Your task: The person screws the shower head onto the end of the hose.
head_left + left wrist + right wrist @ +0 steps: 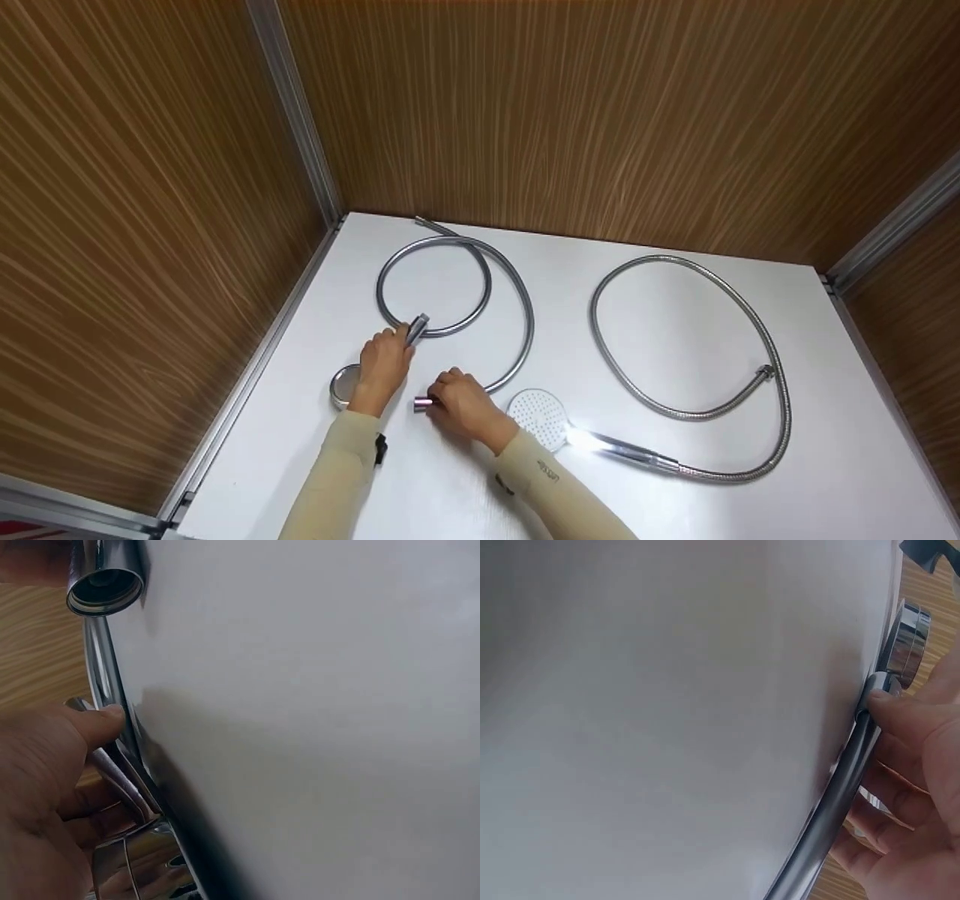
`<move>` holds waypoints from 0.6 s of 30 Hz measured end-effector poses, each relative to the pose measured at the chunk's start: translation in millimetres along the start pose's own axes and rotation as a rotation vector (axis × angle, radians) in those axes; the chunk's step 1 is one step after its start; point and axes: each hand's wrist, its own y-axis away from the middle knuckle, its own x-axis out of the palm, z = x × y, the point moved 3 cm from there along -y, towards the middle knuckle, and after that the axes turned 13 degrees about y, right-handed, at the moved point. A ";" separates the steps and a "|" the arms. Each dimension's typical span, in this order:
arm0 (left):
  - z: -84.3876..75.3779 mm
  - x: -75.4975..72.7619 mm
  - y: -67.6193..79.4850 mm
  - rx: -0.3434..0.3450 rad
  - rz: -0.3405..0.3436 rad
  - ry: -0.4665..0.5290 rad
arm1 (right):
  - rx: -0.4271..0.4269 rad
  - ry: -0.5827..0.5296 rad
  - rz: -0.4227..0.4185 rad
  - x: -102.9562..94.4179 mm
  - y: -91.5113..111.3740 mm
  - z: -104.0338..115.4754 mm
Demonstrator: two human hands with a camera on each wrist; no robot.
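My left hand (385, 361) grips the handle of a chrome hand shower (344, 386). Its round head lies toward me and the handle's end points away, close to the coiled hose. In the left wrist view, thumb and fingers wrap the shiny handle (124, 780). My right hand (466, 405) pinches a grey shower hose (529, 319) just behind its metal end fitting (422, 404). In the left wrist view the fitting's hollow mouth (105, 591) faces the camera. The right wrist view shows the thumb on the fitting (874, 690). Handle and fitting are apart.
On the white table (300, 450), right of my hands, lies a second hand shower (538, 417) joined to a looped metal hose (765, 337). The first hose's free end (421, 220) reaches the back edge. Wood-patterned panels (562, 112) stand behind and at both sides.
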 end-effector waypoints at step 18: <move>5.9 -22.8 16.3 0.002 0.076 0.016 | 0.077 -0.105 0.035 -6.3 1.2 -3.9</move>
